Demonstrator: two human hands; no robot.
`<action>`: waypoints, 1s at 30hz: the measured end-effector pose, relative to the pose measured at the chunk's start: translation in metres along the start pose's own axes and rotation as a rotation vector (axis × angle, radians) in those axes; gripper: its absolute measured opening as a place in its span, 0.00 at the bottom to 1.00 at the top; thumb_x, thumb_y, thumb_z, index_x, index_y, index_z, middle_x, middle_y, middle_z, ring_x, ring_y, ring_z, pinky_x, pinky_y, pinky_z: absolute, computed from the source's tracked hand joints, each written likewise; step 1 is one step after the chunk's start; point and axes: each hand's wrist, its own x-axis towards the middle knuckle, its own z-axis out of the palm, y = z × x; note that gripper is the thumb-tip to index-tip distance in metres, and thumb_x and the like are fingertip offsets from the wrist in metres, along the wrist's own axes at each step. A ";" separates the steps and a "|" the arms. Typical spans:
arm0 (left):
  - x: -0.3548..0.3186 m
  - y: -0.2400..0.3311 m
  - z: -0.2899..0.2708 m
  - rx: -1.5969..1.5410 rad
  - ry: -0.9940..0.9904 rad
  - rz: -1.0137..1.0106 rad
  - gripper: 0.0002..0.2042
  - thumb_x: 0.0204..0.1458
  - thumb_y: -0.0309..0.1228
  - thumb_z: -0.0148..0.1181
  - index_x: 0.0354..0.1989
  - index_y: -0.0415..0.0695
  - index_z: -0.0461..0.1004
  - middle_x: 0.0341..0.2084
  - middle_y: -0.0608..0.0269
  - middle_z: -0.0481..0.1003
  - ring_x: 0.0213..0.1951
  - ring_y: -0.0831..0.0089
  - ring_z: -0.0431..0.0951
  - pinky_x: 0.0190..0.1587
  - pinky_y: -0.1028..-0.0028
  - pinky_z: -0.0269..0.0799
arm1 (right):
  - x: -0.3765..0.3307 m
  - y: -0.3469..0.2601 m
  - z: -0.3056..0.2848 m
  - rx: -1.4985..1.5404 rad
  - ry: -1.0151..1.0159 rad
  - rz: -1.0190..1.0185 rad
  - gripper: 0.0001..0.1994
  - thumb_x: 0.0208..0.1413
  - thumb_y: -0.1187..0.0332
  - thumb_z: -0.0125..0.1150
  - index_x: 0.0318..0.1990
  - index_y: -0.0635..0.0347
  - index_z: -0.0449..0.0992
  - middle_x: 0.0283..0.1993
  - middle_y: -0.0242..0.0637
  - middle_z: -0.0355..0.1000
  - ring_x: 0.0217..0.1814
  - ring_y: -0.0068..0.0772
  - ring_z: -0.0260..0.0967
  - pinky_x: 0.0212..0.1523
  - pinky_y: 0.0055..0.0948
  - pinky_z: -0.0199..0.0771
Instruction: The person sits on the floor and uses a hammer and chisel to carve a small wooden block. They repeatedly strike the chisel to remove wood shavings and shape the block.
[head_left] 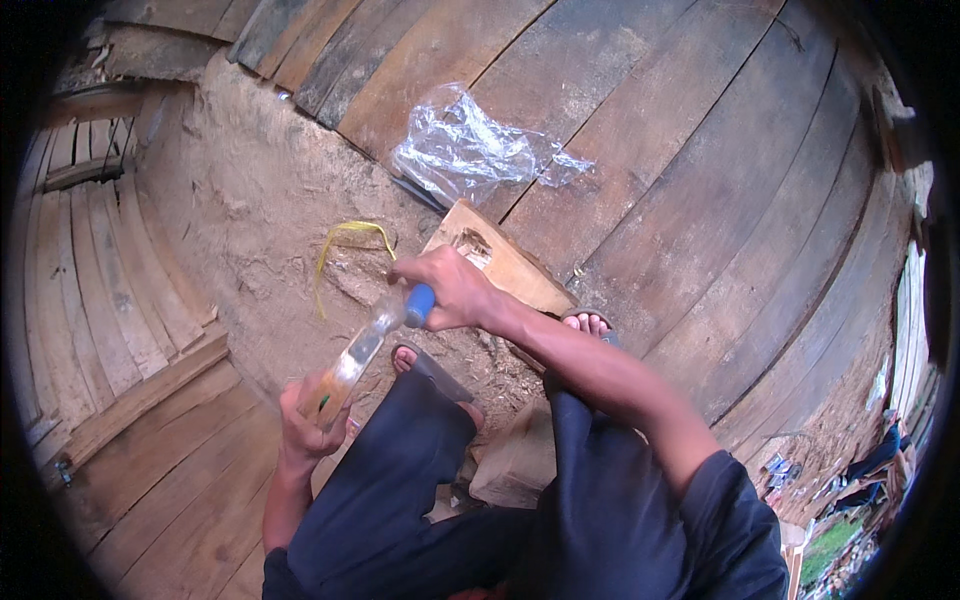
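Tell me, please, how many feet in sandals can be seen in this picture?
2. One sandalled foot is on the sandy ground just above the left knee; the other foot shows its toes behind the right forearm, beside the wooden block.

Outdoors, in plain daylight, with no hard shadows. Weathered wooden planks (pixel 700 170) across the top and right, laid side by side, grey-brown and stained. A strip of bare sandy ground (pixel 250 210) running down the middle, strewn with wood chips. More planks (pixel 110 300) at the left, paler and narrower. A crumpled clear plastic bag (pixel 470 150) lying on the boards near the top. A yellow cord (pixel 340 245) looped on the dirt. A short offcut board (pixel 505 262) resting at the edge of the soil. Greenery and clutter at the far lower right.
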 end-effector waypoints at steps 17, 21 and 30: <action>-0.004 -0.003 0.008 0.034 0.167 0.181 0.15 0.57 0.40 0.55 0.23 0.42 0.69 0.15 0.62 0.67 0.18 0.64 0.68 0.22 0.70 0.59 | 0.004 0.000 -0.001 -0.014 -0.032 0.001 0.13 0.28 0.69 0.57 0.27 0.64 0.71 0.18 0.46 0.68 0.20 0.50 0.70 0.24 0.41 0.70; -0.019 -0.017 0.024 0.088 0.123 -0.014 0.13 0.57 0.38 0.53 0.28 0.41 0.68 0.15 0.65 0.65 0.18 0.69 0.66 0.23 0.69 0.61 | 0.013 -0.002 0.000 -0.018 -0.012 0.006 0.10 0.28 0.71 0.55 0.24 0.64 0.70 0.18 0.47 0.69 0.21 0.52 0.70 0.24 0.43 0.69; -0.004 -0.003 0.018 -0.114 0.131 -0.009 0.09 0.61 0.33 0.49 0.34 0.41 0.69 0.18 0.61 0.67 0.19 0.68 0.67 0.22 0.68 0.60 | 0.017 -0.006 0.005 0.026 0.050 -0.042 0.07 0.28 0.73 0.53 0.20 0.62 0.66 0.16 0.48 0.65 0.20 0.54 0.67 0.22 0.45 0.65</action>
